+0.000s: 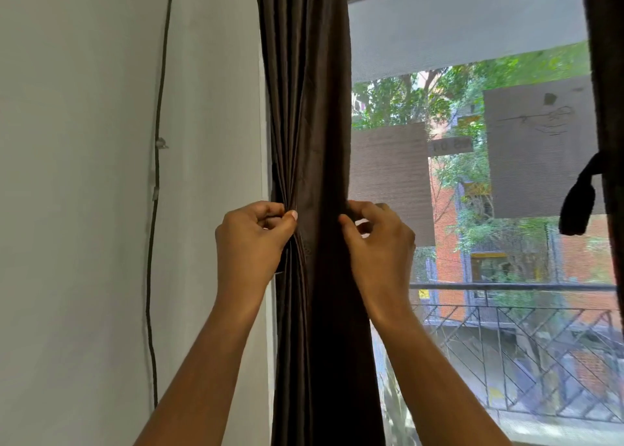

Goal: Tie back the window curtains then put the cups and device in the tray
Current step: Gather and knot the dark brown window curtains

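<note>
A person gathers a dark brown curtain (314,107) at a window (472,23), the fabric hanging from 12 o'clock to 6 o'clock through the middle of the view. The left hand (251,239) pinches the bunched folds at the curtain's 9 o'clock edge, thumb pressed to the cloth and fingers curled in. The right hand (378,239) grips the opposite edge at 3 o'clock, fingers hooked round the fabric. Both hands sit at the same height, squeezing the curtain to a narrow waist between them. Whether a band runs behind the cloth cannot be told. At the 3 o'clock margin of the view, a second curtain (607,74) hangs with a dark loop (577,202) dangling beside it. A thin cable (157,175) runs down the pale wall (84,175) at 9 o'clock. Beyond the glass, at 4 o'clock, stands a metal railing (506,327), with brick buildings and trees behind.
</note>
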